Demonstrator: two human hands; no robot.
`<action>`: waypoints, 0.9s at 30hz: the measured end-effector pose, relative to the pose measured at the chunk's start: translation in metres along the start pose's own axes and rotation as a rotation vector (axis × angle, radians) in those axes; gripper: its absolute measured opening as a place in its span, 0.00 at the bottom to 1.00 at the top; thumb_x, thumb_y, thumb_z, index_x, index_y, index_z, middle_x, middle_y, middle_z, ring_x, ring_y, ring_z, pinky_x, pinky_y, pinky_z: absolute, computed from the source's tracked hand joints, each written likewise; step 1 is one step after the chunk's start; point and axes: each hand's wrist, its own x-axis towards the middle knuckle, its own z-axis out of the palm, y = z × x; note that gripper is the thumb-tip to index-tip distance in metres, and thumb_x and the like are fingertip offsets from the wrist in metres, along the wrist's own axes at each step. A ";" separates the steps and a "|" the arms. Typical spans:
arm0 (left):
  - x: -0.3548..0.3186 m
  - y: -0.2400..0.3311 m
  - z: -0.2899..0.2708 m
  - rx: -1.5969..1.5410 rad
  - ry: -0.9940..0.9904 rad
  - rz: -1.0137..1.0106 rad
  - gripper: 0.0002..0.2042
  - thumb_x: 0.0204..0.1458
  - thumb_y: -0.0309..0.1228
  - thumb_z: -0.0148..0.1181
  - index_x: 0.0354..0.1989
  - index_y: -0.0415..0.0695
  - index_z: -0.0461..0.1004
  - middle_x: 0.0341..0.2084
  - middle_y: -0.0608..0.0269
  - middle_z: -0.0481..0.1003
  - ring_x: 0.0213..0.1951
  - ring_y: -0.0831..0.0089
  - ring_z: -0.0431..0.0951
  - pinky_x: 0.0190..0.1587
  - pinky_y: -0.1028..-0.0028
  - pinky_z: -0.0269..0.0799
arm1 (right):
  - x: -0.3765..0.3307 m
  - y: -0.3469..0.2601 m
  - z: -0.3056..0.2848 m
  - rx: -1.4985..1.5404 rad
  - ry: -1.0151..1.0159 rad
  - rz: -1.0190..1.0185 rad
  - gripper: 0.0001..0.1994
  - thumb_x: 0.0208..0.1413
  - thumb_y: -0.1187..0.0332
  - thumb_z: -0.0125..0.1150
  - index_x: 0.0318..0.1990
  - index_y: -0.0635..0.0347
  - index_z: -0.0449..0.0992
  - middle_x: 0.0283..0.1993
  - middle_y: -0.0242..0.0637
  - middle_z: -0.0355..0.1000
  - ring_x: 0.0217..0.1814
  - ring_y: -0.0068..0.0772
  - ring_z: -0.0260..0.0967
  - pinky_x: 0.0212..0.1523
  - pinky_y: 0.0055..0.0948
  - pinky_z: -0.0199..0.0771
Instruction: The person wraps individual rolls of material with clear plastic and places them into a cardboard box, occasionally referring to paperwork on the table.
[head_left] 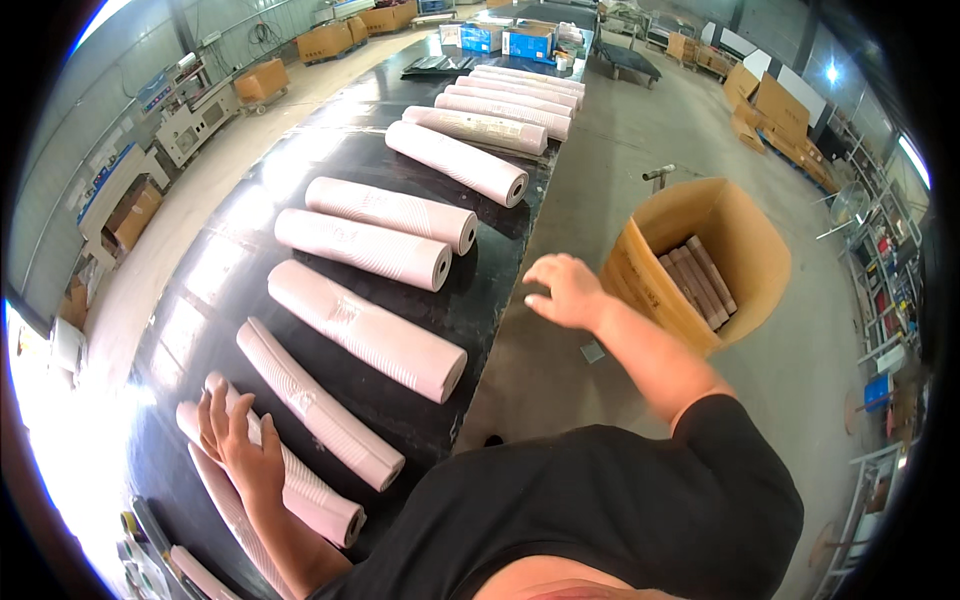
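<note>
- A long black worktop (480, 300) is running from lower left to top centre, carrying a row of pale pink rolls.
- The left hand (240, 445) is lying flat, fingers spread, on a pink roll (300, 485) at lower left.
- The right hand (565, 290) is hovering released at centre, near an open cardboard box (745, 250) standing on the concrete floor (620, 150).
- The box's contents are showing only partly.
</note>
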 end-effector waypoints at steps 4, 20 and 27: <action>0.033 0.038 0.027 -0.011 -0.043 0.027 0.16 0.42 0.26 0.61 0.44 0.44 0.75 0.61 0.57 0.66 0.67 0.51 0.55 0.69 0.54 0.41 | 0.084 0.108 0.000 -0.076 0.017 0.159 0.21 0.43 0.60 0.68 0.47 0.54 0.75 0.53 0.42 0.69 0.57 0.49 0.64 0.57 0.43 0.67; 0.162 0.320 0.172 -0.161 -0.077 -0.215 0.17 0.39 0.21 0.60 0.42 0.37 0.73 0.54 0.51 0.71 0.63 0.50 0.61 0.66 0.56 0.51 | 0.449 0.416 0.073 -0.263 -0.481 0.425 0.50 0.34 0.44 0.74 0.66 0.56 0.59 0.66 0.47 0.62 0.69 0.45 0.59 0.64 0.40 0.64; 0.269 0.472 0.311 -0.296 -0.366 0.246 0.22 0.30 0.37 0.75 0.40 0.55 0.79 0.61 0.60 0.63 0.67 0.46 0.50 0.66 0.49 0.43 | 0.470 0.470 0.087 -0.047 -0.604 0.396 0.49 0.33 0.51 0.75 0.64 0.61 0.58 0.55 0.48 0.72 0.57 0.46 0.71 0.57 0.44 0.71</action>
